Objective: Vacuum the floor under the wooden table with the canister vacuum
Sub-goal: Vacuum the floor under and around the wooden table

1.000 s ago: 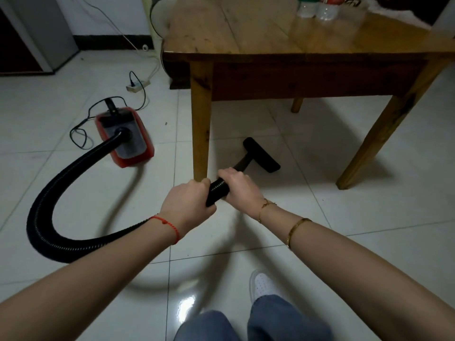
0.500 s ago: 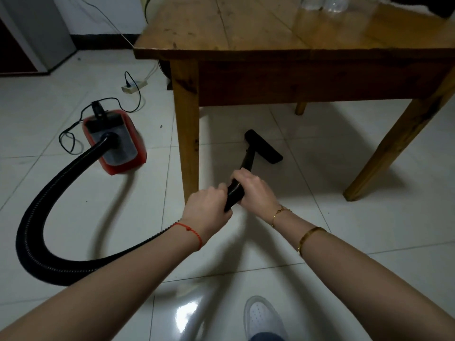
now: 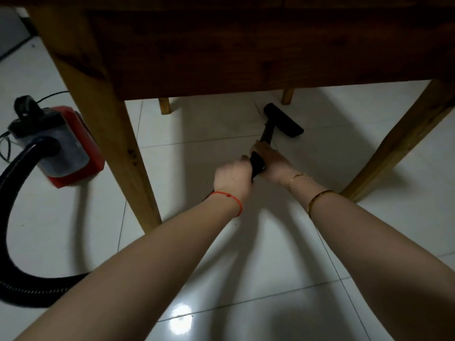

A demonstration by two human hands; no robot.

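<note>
White glossy tile floor (image 3: 307,279) fills most of what we see, with a bright lamp reflection low in the view. We note the wooden surface (image 3: 221,52) across the top, seen from below its edge: dark apron, one near leg at left, one near leg at right, and two far legs showing as short stubs under the apron.

Left of the near left leg we record the red canister vacuum (image 3: 64,146) standing on the floor, its edges blurred. From its front a black ribbed hose (image 3: 9,217) loops wide to the left and runs back toward us, passing behind the left forearm.

Under the surface, between the four legs, we see the black wand (image 3: 267,132) slanting down to the black floor nozzle (image 3: 283,120), which lies flat on the tiles near the right far leg.

Left hand (image 3: 232,179): fingers wrapped round the wand's lower black grip. Right hand (image 3: 273,162): just ahead of it, fingers curled round the wand higher up; the two hands nearly touch.

Smallest items: a red string bracelet (image 3: 230,196) on the left wrist, a gold bangle (image 3: 318,196) and a thin gold chain (image 3: 296,177) on the right.
</note>
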